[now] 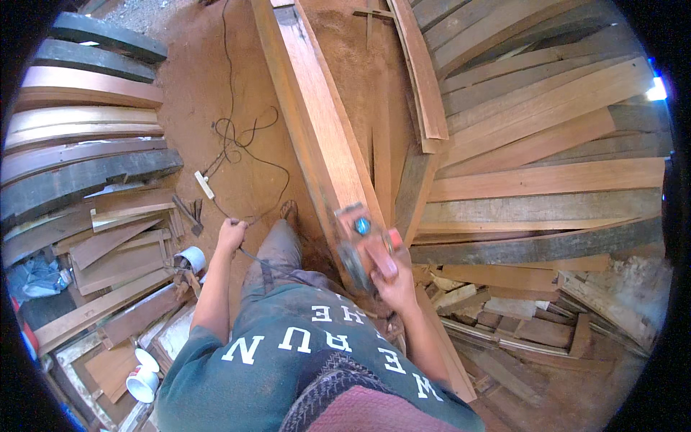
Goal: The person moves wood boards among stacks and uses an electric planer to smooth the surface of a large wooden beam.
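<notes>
Power planer (363,245) is reddish brown and dark grey, with a blue disc (362,226); beam (327,129) is light orange-brown, streaked with grain; cord (232,93) is black; socket strip (204,185) is cream. Shirt (273,374) is dark green with white lettering; scarf (367,410) is pink, bordered in black-and-grey pattern. Floor (191,129) is orange-brown, tub (142,385) white, plastic bag (43,279) blue.

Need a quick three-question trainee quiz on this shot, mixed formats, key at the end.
1. Which hand grips the electric planer? (A) left (B) right (C) both
2. True or false: the white power strip lies on the ground to the left of the long wooden beam.
3. Fill in: the left hand holds a black ____.

Key: 1. B, the right hand. 2. True. 3. cord.
</notes>
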Action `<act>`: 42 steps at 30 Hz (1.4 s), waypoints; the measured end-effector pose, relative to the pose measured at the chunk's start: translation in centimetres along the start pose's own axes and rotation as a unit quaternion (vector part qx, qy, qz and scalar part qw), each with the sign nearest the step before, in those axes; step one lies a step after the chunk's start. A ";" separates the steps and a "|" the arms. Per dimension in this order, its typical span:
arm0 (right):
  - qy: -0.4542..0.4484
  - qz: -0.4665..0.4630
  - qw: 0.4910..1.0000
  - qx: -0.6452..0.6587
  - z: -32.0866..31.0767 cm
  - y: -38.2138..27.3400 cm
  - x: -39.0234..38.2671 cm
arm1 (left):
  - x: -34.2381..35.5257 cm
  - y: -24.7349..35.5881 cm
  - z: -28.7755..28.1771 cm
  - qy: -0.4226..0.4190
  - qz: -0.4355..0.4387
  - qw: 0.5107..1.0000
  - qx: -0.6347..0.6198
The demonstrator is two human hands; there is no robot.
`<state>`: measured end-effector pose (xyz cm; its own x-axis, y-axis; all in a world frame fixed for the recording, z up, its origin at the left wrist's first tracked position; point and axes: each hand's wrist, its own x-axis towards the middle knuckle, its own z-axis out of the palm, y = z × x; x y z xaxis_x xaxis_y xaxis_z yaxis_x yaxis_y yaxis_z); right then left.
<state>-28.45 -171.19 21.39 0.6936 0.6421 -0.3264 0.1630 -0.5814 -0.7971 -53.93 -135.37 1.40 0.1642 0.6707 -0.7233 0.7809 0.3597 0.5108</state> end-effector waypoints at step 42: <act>-0.010 -0.053 0.998 -0.041 2.5 -8.1 19.3 | -1.9 34.4 7.8 -0.181 0.612 0.683 0.355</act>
<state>-18.12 -152.85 20.32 0.6559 0.7116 -0.2520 0.2927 -0.5474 -0.7840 -22.71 -129.34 16.73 0.9939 -0.0633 -0.0901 0.0000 -0.8181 0.5751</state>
